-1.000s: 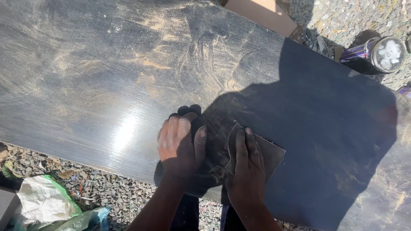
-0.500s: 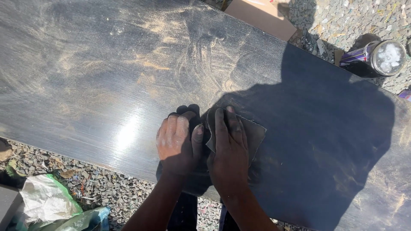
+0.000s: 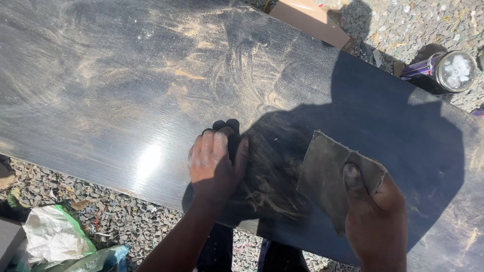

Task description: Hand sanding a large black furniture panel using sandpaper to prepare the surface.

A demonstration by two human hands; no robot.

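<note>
A long dark board [image 3: 126, 90] streaked with tan dust lies across the view. My left hand [image 3: 214, 163] rests flat on it near its front edge, fingers together, holding nothing. My right hand [image 3: 375, 216] is lifted at the lower right and grips a worn grey sheet of sandpaper [image 3: 333, 176] between thumb and fingers, the sheet raised off the board. Fresh dust scratches [image 3: 272, 171] lie between the hands, inside my shadow.
Grey gravel [image 3: 101, 216] lies below the board, with a white and green plastic bag [image 3: 50, 236] at the lower left. A tin can [image 3: 451, 70] lies on its side at the upper right, and a piece of cardboard [image 3: 310, 17] sits beyond the board's far edge.
My right hand rubbed the sandpaper up beside the left hand, then swung right and lifted the sheet off the board. The left hand stayed in place.
</note>
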